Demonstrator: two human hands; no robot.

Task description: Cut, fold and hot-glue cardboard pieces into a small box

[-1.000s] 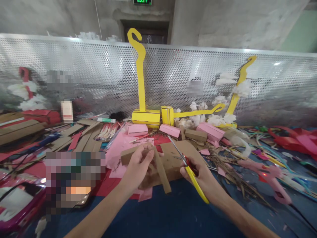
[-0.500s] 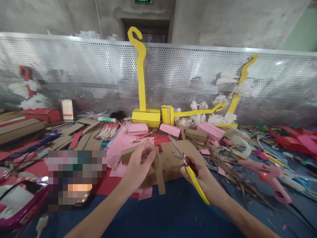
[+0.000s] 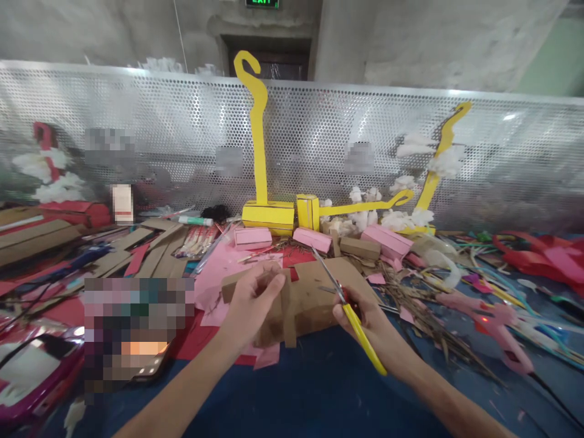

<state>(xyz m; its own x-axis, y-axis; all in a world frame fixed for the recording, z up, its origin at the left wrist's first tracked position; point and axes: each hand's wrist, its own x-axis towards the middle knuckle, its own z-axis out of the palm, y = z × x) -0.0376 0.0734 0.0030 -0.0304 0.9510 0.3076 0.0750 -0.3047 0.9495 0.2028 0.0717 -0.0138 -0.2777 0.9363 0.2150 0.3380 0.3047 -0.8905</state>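
Note:
Between its thumb and fingers, my left hand [image 3: 258, 298] pinches the top of a narrow brown cardboard strip [image 3: 290, 316], which hangs over a larger cardboard piece [image 3: 319, 295]. My right hand [image 3: 365, 322] is wrapped round the scissors [image 3: 364, 337], which have yellow handles. Their blades are apart and point up and to the left, above the large cardboard. Pink paper [image 3: 214, 283] and red paper [image 3: 196, 340] lie under and beside the cardboard.
Behind stand a yellow hooked shape [image 3: 258, 152] and pink blocks [image 3: 253, 237], before a perforated metal panel [image 3: 310, 140]. A pink glue gun [image 3: 502, 328] lies at right beside brown scraps [image 3: 438, 331]. Cardboard strips [image 3: 157, 249] are at left.
The narrow strip in my left hand has shifted slightly left and up, and hangs more upright. My right hand and the scissors have barely moved.

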